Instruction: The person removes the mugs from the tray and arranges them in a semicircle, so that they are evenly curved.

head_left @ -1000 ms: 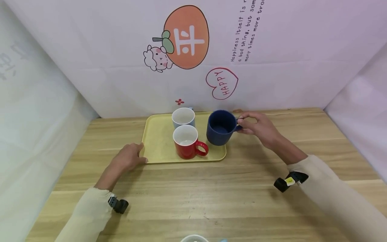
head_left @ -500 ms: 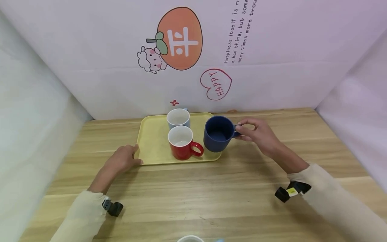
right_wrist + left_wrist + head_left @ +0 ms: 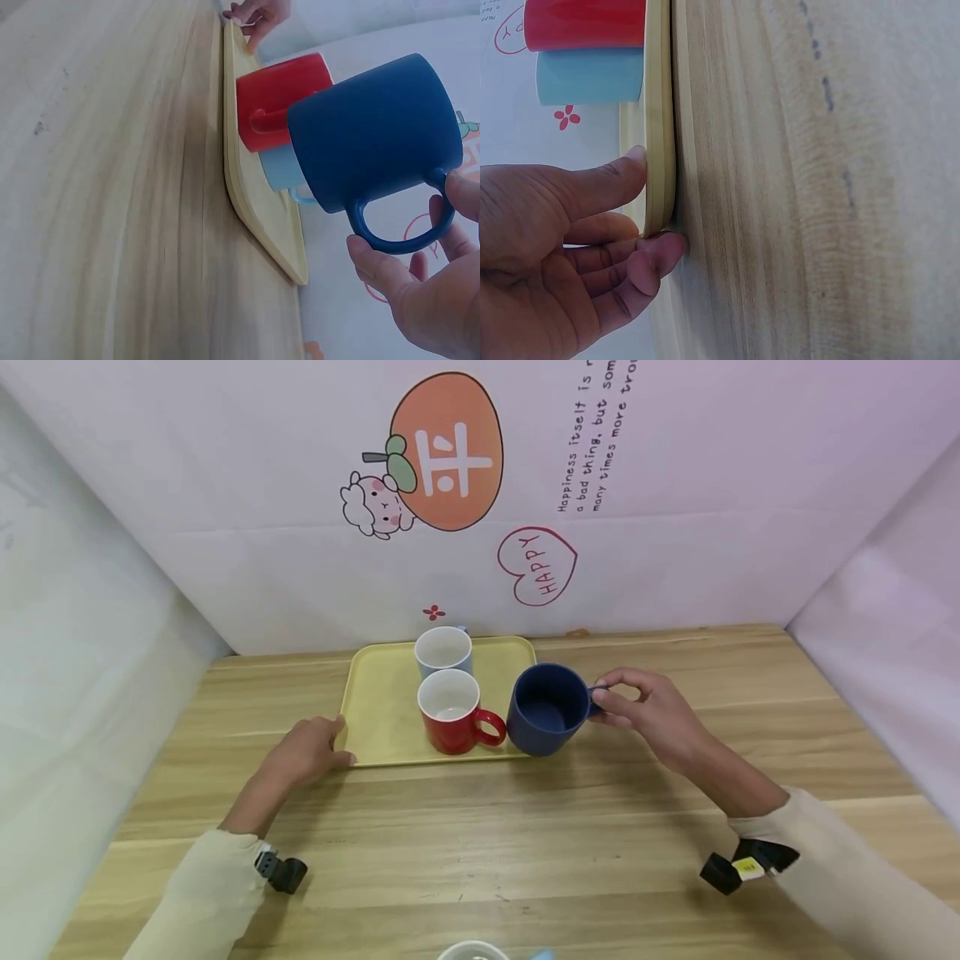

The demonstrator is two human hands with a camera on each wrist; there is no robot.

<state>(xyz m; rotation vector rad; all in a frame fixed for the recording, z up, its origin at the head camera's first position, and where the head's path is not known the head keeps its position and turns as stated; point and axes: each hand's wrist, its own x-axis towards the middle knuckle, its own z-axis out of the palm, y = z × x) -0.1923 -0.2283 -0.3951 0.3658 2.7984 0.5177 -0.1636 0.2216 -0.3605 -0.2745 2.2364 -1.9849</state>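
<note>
A dark blue mug (image 3: 546, 714) hangs in the air over the front right part of the yellow tray (image 3: 382, 710). My right hand (image 3: 645, 710) pinches its handle (image 3: 405, 244) between thumb and fingers. In the right wrist view a gap shows between mug and tray. My left hand (image 3: 303, 752) holds the tray's left edge, thumb (image 3: 604, 184) over the rim and fingers at its underside. On the tray stand a red mug (image 3: 453, 727) with a white inside and, behind it, a light blue mug (image 3: 444, 652), partly hidden by the red one.
The tray lies on a wooden table (image 3: 450, 835) close to a white printed cloth wall (image 3: 300, 577). More white cloth rises at both sides. At the near edge, a white cup rim (image 3: 472, 950) is cut off by the frame.
My right hand has brought the dark blue mug nearer to me, from over the tray's right side to its front right corner. My left hand stays at the tray's left edge.
</note>
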